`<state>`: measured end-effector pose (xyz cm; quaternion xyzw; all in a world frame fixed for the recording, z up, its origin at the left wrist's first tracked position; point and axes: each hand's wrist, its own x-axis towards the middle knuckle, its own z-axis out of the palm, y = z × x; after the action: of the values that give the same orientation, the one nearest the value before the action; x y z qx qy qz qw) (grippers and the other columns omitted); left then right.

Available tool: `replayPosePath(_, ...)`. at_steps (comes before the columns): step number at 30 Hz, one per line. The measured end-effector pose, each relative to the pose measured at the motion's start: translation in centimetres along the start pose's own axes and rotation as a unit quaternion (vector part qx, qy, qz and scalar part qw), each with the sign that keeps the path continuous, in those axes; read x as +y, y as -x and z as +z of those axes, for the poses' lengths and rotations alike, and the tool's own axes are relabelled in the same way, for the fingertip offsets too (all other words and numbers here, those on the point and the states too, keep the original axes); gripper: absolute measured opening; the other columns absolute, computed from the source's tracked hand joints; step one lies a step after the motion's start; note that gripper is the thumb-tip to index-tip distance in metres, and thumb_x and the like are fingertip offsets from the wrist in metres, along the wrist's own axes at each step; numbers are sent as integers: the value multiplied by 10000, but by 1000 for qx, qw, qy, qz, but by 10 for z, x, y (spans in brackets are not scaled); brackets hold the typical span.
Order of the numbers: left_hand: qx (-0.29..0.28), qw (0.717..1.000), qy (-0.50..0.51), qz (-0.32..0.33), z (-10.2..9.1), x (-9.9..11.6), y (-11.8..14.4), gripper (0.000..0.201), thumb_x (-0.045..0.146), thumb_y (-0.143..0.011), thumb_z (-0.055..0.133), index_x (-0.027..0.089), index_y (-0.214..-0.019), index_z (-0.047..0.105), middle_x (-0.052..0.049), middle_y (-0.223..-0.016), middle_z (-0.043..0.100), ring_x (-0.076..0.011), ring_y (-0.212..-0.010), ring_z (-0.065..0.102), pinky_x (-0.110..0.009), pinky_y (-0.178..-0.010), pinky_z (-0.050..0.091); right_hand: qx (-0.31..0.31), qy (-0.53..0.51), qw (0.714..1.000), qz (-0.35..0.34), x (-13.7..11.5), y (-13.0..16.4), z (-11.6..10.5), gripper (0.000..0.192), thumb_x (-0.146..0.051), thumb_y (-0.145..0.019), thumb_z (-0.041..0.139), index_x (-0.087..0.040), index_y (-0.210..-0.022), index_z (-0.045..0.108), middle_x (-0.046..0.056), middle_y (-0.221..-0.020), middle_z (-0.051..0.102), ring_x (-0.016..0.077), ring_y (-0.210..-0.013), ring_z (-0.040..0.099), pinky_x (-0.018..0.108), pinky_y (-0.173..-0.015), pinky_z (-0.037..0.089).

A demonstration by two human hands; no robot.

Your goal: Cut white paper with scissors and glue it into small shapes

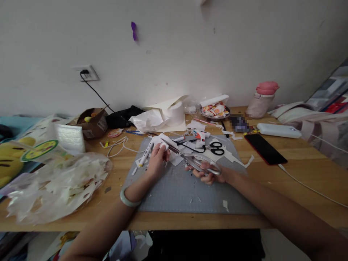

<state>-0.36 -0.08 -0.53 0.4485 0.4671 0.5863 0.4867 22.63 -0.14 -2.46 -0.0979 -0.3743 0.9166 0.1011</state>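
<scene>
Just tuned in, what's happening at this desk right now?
A person sits at a cluttered wooden desk, working over a grey cutting mat. The left hand pinches a small white paper piece, while the right hand grips metal scissors pointed toward it. Black scissors, paper scraps and a phone lie nearby.

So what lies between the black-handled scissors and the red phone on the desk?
In the head view, white paper scraps lie between the black-handled scissors and the red phone, on the grey cutting mat's edge and the wooden desk.
</scene>
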Motion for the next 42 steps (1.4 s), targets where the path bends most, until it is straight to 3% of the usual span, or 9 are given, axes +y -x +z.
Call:
replayPosePath(20, -7, 996, -84, -17, 3, 6, 3, 277, 431, -776, 531, 194, -658, 450, 34, -556, 497, -94, -445, 396, -228, -454, 307, 54, 47, 997, 24, -3, -1, 10, 431, -262, -724, 665, -166, -1107, 493, -107, -619, 393, -14, -361, 224, 147, -331, 119)
replayPosePath(32, -16, 999, -36, -6, 2, 1, 1, 292, 451, -744, 568, 192, -667, 459, 34, -578, 507, -83, -435, 392, -218, -457, 297, 93, 81, 992, 26, -1, -3, 15, 407, -259, -756, 618, -174, -1130, 484, -119, -591, 341, -13, -361, 196, 142, -332, 124)
replayPosePath(37, -7, 1000, -21, -17, 1, 1, 0, 264, 423, -747, 571, 202, -674, 447, 27, -586, 499, -94, -437, 386, -222, -448, 291, 135, 79, 988, 17, -1, -6, 18, 410, -272, -730, 644, -173, -1100, 495, -120, -578, 346, -10, -352, 192, 143, -322, 121)
replayPosePath(42, 7, 1000, -6, -20, 0, 0, 1, 235, 373, -764, 559, 201, -659, 439, 33, -568, 474, -98, -441, 381, -226, -457, 287, 77, -8, 997, 11, 0, -5, 8, 487, -432, -697, 674, -153, -1063, 515, -114, -572, 362, -5, -348, 178, 153, -311, 95)
